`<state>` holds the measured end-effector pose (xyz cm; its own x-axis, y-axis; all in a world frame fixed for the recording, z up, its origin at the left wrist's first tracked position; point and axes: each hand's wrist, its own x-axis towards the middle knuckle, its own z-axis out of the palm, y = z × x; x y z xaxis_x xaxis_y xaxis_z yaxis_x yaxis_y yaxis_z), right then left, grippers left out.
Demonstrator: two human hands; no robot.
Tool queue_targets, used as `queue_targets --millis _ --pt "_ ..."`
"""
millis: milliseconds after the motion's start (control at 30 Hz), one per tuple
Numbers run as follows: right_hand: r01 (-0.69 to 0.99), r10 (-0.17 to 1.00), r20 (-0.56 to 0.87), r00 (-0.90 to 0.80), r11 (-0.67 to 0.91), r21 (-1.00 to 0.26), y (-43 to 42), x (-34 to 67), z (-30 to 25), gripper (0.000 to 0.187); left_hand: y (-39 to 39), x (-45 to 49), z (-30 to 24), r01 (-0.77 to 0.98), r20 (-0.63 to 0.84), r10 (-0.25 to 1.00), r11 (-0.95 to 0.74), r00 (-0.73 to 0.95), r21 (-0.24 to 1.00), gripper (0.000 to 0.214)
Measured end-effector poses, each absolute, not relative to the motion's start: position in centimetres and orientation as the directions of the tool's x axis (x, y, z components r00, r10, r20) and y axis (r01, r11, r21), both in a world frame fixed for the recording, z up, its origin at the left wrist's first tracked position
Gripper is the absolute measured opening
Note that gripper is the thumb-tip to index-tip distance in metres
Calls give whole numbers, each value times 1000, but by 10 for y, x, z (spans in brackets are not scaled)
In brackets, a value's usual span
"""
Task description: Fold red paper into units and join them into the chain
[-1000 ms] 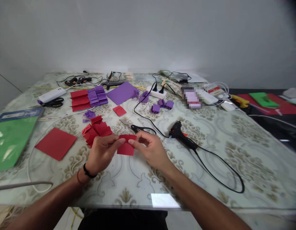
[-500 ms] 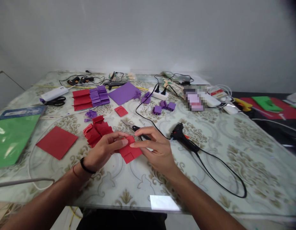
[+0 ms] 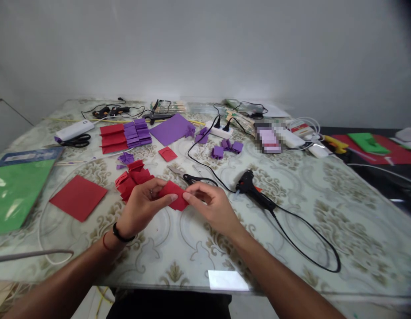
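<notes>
A small folded piece of red paper (image 3: pixel 175 198) is held above the table between both hands. My left hand (image 3: pixel 146 204) pinches its left side, thumb on top. Thumb and fingers of my right hand (image 3: pixel 210 204) close on its right edge. Just behind the left hand lie pleated red paper pieces (image 3: pixel 134 176). Scissors with black handles (image 3: pixel 192 178) rest beyond the right hand. To the left is a flat red square sheet (image 3: pixel 78 198), and a smaller red square (image 3: pixel 167 153) lies farther back.
A black glue gun (image 3: pixel 255 190) with a looping cord lies at right. A white power strip (image 3: pixel 219 129), purple folded pieces (image 3: pixel 222 150), a purple sheet (image 3: pixel 170 129) and a blurred phone (image 3: pixel 269 139) stand behind. A green paper pack (image 3: pixel 22 190) is far left.
The red paper has been turned and tilted, so it shows smaller. My right hand's fingers have drawn in from a spread pose to a pinch on its right edge.
</notes>
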<state>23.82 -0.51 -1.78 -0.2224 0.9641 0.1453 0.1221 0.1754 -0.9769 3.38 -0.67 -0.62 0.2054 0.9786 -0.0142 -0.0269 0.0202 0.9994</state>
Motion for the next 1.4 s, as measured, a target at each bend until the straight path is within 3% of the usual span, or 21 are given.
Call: queue_targets --millis 100,267,733,1100,1400 --pt "152 959 186 -213 221 -963 -5 238 -18 12 -7 32 -3 42 -35 955 23 294 999 19" --pt "138 931 254 -262 297 -945 -6 238 -16 8 -8 30 2 175 29 958 -82 286 981 21" --pt "31 915 226 -334 250 -968 -12 232 -17 6 -13 28 9 331 144 904 -291 403 898 17" --pt "90 947 97 -307 131 -987 -5 239 -13 16 -14 29 5 363 156 953 -247 261 899 19" --pt "96 932 277 -232 306 -947 -6 238 -17 17 -10 30 2 353 232 951 -294 206 888 12"
